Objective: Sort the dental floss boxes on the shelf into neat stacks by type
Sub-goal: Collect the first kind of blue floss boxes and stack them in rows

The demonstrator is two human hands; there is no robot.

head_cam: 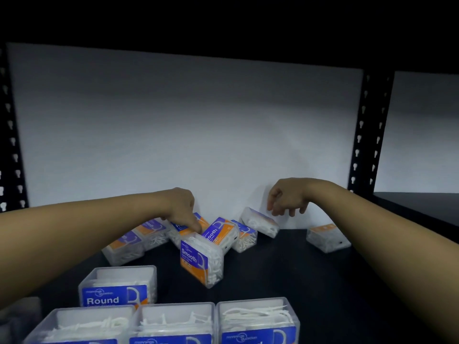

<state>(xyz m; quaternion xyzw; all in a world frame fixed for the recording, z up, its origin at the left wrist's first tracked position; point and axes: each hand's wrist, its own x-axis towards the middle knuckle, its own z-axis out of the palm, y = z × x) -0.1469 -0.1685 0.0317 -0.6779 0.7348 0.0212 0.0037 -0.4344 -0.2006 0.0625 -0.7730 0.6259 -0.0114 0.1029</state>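
Three clear plastic blue-labelled floss boxes (171, 324) line the near shelf edge. Left hand (182, 207) pinches a tilted clear "Smooth" box (201, 259) mid-shelf; right hand (285, 199) hovers, fingers loose, above another clear box (259, 222).

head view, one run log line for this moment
left hand: grips Smooth floss box | right hand: over tilted box, holding nothing | Round box: front

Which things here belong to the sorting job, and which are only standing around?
Belong to the job:
Smooth box under the left hand
Round box
jumbled floss boxes at the back
right hand above a tilted box

Only around:
black shelf upright
white back wall
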